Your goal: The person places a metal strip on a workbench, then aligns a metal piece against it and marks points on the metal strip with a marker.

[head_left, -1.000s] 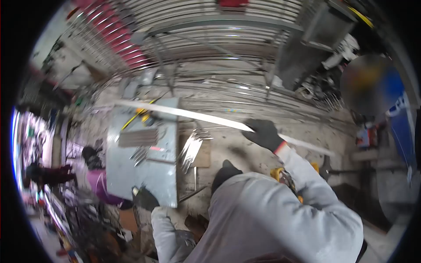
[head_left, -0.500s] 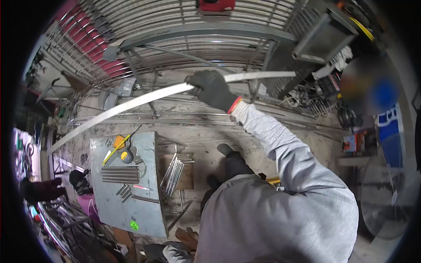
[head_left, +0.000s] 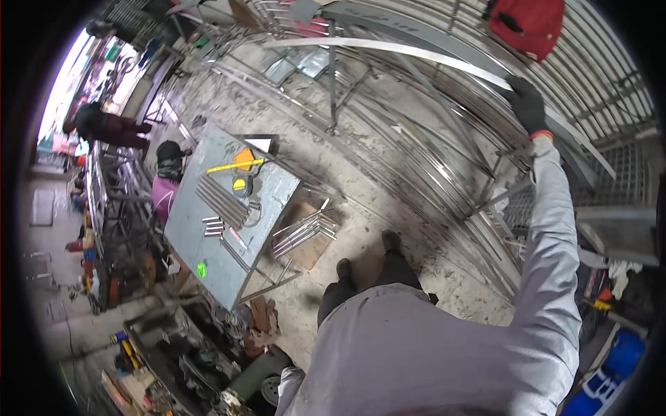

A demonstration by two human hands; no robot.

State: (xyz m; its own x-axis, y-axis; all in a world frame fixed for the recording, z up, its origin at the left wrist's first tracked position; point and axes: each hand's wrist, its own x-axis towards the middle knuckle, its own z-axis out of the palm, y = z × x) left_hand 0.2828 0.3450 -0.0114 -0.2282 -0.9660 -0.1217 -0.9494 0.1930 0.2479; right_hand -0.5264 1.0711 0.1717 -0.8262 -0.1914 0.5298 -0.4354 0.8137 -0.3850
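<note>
A long, pale flat metal strip (head_left: 402, 47) stretches across the top of the view, slightly bowed. My right hand (head_left: 528, 105), in a dark glove with a red cuff, is closed around it near its right end. The strip passes in front of a grey steel beam (head_left: 416, 31) of a rack. My left hand (head_left: 279, 357) seems to be the dark gloved shape low in the view, beside a grey sleeve; its fingers are hidden. It is nearest to a dark green round object (head_left: 253, 381), whose kind I cannot make out.
A grey metal table (head_left: 270, 208) bears a tape measure (head_left: 241, 185), dark rods (head_left: 220, 200) and short tubes (head_left: 214, 227). More shiny tubes (head_left: 305, 232) lie beside it. One person (head_left: 166, 166) is behind the table, another (head_left: 104, 125) farther back. A red bag (head_left: 541, 28) hangs upper right.
My view has turned, so the table appears higher and tilted. My right hand, still on the strip, appears farther right, with the arm more outstretched; the grip is nearer the strip's right end.
</note>
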